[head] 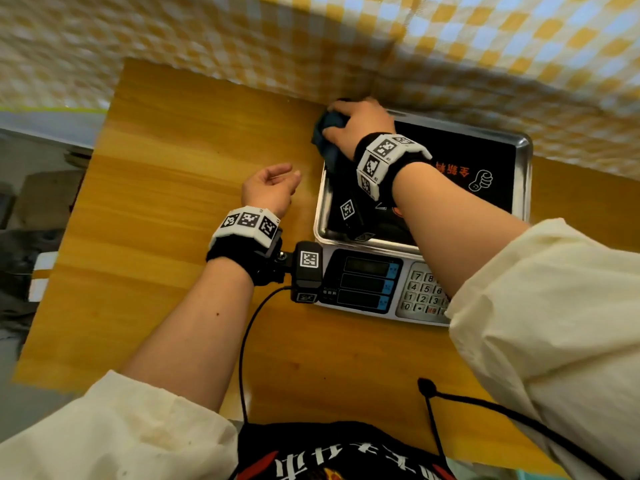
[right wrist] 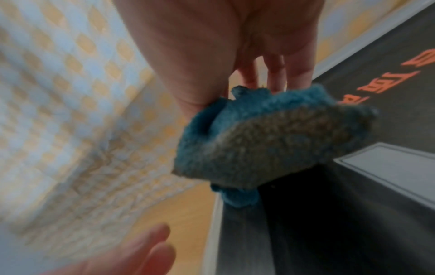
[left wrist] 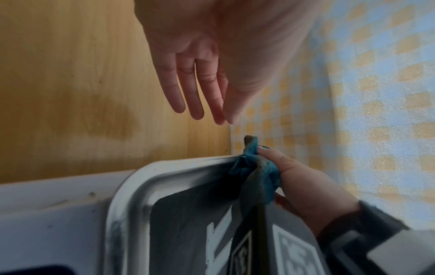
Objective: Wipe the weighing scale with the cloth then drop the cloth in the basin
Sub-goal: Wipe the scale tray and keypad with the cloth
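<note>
At the scale's (head: 519,161) far-left corner, the cloth (head: 327,133) sits bunched under the right hand (head: 360,121), touching the steel pan rim where it meets the table (head: 173,168). The fingers are curled over the blue wad and grip it, the thumb pressing one side; in the right wrist view the cloth (right wrist: 270,134) hangs directly below the fingertips (right wrist: 277,74), a soiled greyish face turned toward the pan. A loose tail of cloth trails from the wad along the pan's left edge toward the scale's keypad (head: 424,292), so its long axis runs roughly parallel to that edge. Most of the pan's dark mat lies to the right of the hand, which suggests that further wiping would sweep away from this corner across the scale. The left hand (head: 270,188) is held just left of the scale near the table, fingers relaxed and nearly straight, holding nothing; it is the nearer hand to the bare table but is apart from the cloth. A checked fabric (head: 485,46) rises behind the scale. No basin is visible in any view.
</note>
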